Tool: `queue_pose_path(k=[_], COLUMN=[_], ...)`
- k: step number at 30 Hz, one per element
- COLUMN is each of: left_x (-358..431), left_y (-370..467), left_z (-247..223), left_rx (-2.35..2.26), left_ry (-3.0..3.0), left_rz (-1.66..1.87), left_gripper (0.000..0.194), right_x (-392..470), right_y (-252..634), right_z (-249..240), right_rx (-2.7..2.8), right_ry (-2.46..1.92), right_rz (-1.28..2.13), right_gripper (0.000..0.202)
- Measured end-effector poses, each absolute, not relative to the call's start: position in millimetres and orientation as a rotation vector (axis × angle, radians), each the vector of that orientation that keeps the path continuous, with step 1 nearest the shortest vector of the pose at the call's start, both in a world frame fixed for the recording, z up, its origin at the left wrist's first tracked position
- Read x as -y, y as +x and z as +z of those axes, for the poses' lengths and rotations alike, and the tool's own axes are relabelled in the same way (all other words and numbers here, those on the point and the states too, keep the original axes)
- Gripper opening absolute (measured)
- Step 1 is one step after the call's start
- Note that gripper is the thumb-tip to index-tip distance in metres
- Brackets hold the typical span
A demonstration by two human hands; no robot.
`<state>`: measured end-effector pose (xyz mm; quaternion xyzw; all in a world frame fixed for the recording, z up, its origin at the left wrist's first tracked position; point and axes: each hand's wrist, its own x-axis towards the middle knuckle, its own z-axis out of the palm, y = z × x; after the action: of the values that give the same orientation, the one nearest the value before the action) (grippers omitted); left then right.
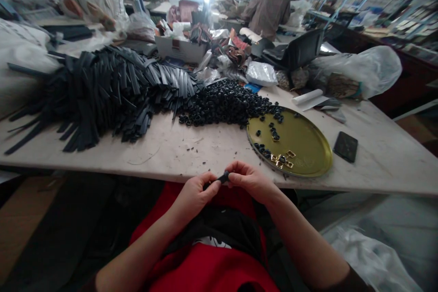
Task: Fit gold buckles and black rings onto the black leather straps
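Note:
My left hand (200, 190) pinches a short black strap (221, 178) over my lap, just off the table's front edge. At its far end, the fingertips of my right hand (253, 181) are closed on the strap too. Whether a small loop sits on that end is too small to tell. Beyond my hands is a heap of small black loops (226, 102). On the left lies a big pile of black straps (102, 86). To the right, a round gold-coloured tray (308, 146) holds some black loops and several gold metal buckles (281, 160).
A dark phone (345, 147) lies right of the tray on the pale table (171, 150). Plastic bags (262, 74), a white box (179, 50) and scraps crowd the back. A person in white (96, 4) and another in a brown top (270, 2) are across the table.

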<state>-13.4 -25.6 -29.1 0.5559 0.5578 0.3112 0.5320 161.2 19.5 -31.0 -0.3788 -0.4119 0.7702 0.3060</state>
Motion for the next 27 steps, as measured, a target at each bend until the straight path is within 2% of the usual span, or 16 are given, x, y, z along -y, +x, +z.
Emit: queue_pose_path(k=[16,19,23,27], left_x=[20.3,17.1,14.4,13.3], left_y=[-21.8,-25.0,-29.1,-29.2], left_z=[-32.0,-36.1,-38.9,-41.2], left_rx=[-1.335,-1.302,-1.264,-1.313], left_ry=[1.415,1.353,1.26,1.195], left_rz=[0.743,0.767,0.811,0.822], left_gripper=[0.025,0.016,0.024,0.018], right_x=[-21.0,-22.1,-20.6,-16.3], right_y=[144.5,139.8,131.2,126.6], right_z=[-46.5,-48.8,-50.6,-51.9], right_rx=[0.954,0.893,0.9,0.979], right_ry=[-1.024,-1.036,-1.056,-1.081], right_rz=[2.2,2.145,2.061,2.034], right_gripper=[0.02,0.021,0.023,0.027])
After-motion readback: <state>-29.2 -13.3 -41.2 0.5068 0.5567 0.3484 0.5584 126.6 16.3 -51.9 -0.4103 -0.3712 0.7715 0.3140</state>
